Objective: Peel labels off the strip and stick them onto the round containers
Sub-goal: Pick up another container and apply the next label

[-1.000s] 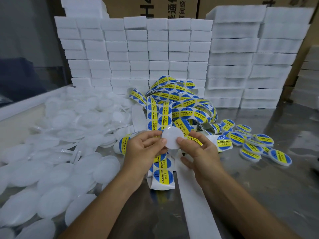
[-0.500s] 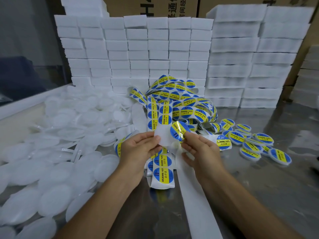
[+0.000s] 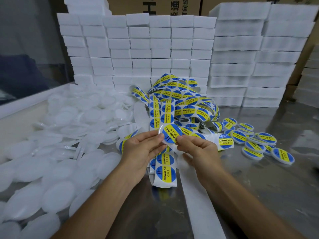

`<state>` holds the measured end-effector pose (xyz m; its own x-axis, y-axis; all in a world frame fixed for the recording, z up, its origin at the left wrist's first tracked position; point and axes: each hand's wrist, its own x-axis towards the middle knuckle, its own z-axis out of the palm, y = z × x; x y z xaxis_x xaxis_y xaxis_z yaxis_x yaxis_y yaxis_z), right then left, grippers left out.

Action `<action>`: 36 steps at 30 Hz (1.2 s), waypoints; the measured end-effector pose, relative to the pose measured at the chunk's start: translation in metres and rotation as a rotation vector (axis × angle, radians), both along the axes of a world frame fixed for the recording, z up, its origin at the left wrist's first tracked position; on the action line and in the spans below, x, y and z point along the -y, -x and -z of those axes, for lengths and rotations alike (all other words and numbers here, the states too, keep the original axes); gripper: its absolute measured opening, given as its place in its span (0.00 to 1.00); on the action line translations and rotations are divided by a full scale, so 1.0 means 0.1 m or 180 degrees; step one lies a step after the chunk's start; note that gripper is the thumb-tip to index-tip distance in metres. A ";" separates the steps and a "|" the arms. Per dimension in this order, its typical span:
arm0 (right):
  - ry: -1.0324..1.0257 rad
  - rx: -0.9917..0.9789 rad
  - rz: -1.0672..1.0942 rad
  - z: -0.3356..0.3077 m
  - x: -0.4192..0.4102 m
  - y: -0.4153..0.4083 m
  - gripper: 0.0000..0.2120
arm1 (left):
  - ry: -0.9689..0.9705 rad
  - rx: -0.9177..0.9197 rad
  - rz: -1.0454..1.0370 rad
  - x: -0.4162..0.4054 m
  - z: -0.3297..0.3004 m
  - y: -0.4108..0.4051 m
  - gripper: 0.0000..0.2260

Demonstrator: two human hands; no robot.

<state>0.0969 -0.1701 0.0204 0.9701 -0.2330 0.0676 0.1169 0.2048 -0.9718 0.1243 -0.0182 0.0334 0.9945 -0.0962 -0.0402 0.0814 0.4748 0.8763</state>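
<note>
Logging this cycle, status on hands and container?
Left hand and right hand both pinch one round container. Blue-yellow label on its face. Nothing blocking the grip.

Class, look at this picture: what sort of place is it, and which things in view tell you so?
Probably a small packing workshop. Stacks of white boxes line the back, a heap of blank round containers lies on a metal table, and a tangle of label strips sits between.

A second ago the round container (image 3: 170,135) showed a bare white face; now a blue and yellow label (image 3: 170,134) lies flat across it. The right hand (image 3: 196,150), which half a second ago held that label peeled and curling, now pinches the container's right edge.
</note>
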 end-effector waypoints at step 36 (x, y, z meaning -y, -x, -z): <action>0.0206 0.0211 0.0363 0.10 0.00 -0.03 0.04 | -0.0995 0.0922 -0.0110 0.04 0.06 0.02 0.08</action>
